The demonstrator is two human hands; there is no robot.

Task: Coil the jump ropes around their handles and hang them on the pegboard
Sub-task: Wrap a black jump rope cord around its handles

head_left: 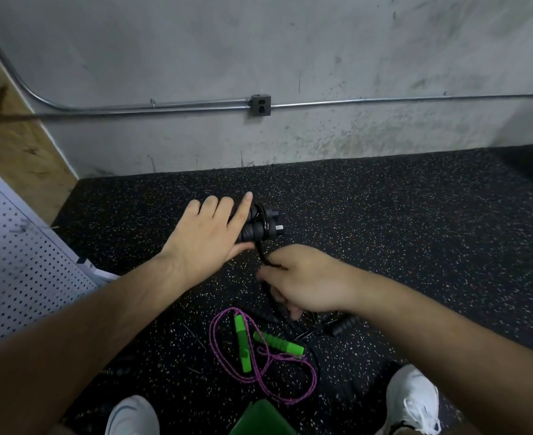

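Purple rope (215,350) lies loose on floor (416,230) at 6 o'clock, uncoiled. Right hand (306,284) clenches black cord (263,255); left hand (208,233) grips paired black handles (255,227) (one wrap on, coiling barely begun). Pegboard (17,262) at 9 o'clock: nothing hung in view.

Paired black handles (256,227), black cord (260,251) around them; purple rope (271,357) loose.

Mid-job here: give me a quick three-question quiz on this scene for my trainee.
1. True or false: the left hand holds the pair of black foam handles.
2. Which hand pinches the thin black cord: A) left B) right hand C) neither?
3. Fill in: the white perforated pegboard stands on the person's ____ side.
Key: 1 true; 2 B; 3 left.
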